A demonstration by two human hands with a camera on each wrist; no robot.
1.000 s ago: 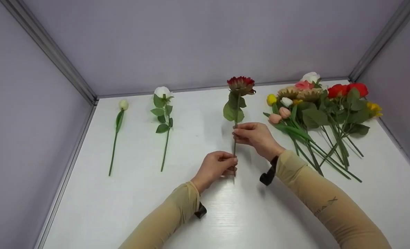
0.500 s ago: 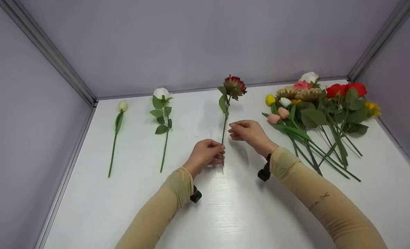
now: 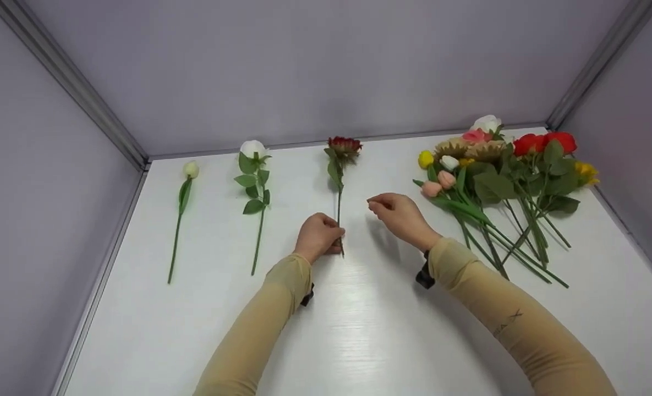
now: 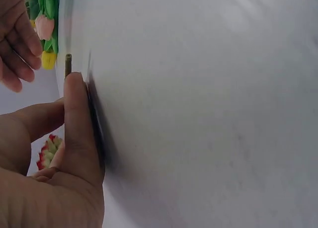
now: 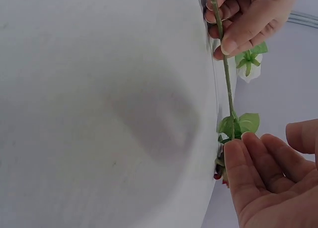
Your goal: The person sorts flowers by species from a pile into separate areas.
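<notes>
Over the last second the red flower [image 3: 344,146] came down and leftward: its head, raised a second earlier, now lay on the white worktop [image 3: 359,330] close to the back edge, stem running toward the near edge. The left hand [image 3: 318,237] still pinched the lower stem, fingers curled round it, knuckles on the surface. The right hand [image 3: 400,213] had let go and hung just to the right of the stem, fingers loosely bent, gripping nothing. The flower lay roughly in line with the white rose [image 3: 254,181] and the pale bud [image 3: 182,214] toward the left edge, well apart from both. My reading: a third stem was being laid into a row. The heap of mixed flowers [image 3: 496,181] sat untouched near the back right corner.
</notes>
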